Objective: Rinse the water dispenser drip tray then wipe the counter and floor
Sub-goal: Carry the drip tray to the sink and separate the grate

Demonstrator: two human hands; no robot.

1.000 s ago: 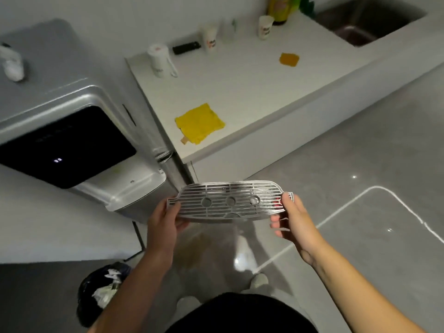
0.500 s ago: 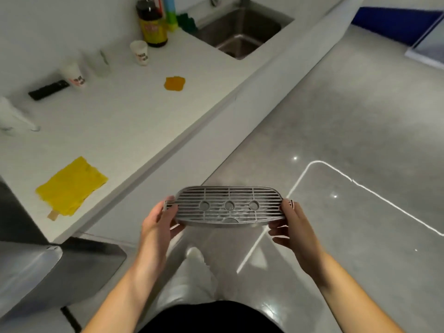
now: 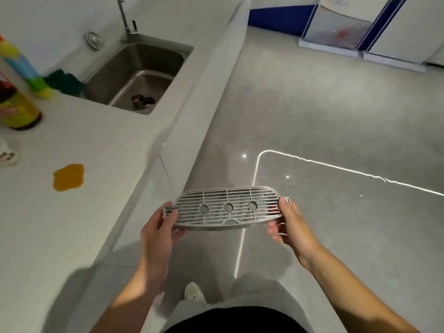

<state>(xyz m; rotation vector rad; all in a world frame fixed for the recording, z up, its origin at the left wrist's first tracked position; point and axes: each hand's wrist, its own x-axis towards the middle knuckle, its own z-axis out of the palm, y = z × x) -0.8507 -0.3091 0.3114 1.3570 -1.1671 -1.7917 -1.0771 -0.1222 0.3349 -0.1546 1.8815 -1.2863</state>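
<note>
A grey slatted drip tray [image 3: 227, 207] with three round holes hangs level in front of me above the floor. My left hand [image 3: 157, 233] grips its left end, thumb on top. My right hand [image 3: 289, 225] grips its right end the same way. The steel sink [image 3: 137, 75] lies ahead at the upper left, set in the white counter [image 3: 79, 212], with a tap [image 3: 125, 16] behind it. An orange spill [image 3: 69, 177] sits on the counter to my left.
Bottles [image 3: 18, 102] and a green cloth [image 3: 63, 81] stand left of the sink. A paper cup [image 3: 6, 152] is at the far left edge. Grey glossy floor [image 3: 336, 111] stretches right. White and blue cabinets [image 3: 360, 32] stand at the top right.
I have walked along the counter with the tray in both hands. The dispenser and yellow cloth have left the view. The sink is much closer.
</note>
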